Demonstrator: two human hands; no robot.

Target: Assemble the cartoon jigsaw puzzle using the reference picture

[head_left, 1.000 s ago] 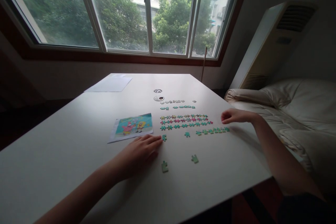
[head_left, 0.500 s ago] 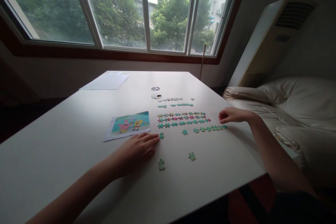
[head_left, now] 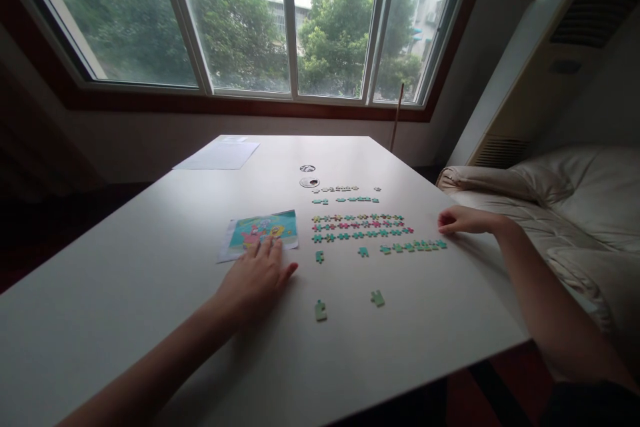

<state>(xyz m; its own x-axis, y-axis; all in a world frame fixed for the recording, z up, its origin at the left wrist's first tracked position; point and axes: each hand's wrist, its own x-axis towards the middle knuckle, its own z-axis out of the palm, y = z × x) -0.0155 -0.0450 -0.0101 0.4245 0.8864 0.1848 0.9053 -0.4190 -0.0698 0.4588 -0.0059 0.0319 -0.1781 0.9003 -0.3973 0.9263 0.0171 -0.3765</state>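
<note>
My left hand lies flat and open on the white table, fingertips touching the near edge of a cartoon picture card. My right hand rests curled at the right end of a row of teal puzzle pieces; whether it holds one is hidden. Rows of coloured puzzle pieces lie between the hands. Two loose green pieces sit nearer to me, and single teal pieces lie just below the rows.
A white sheet of paper lies at the table's far left. Two small round objects sit beyond the puzzle rows. A cushioned seat and a standing air conditioner are on the right. Windows lie behind.
My left hand has slid left and forward, away from the single teal piece and onto the picture card's edge. My right hand stays at the row's right end.
</note>
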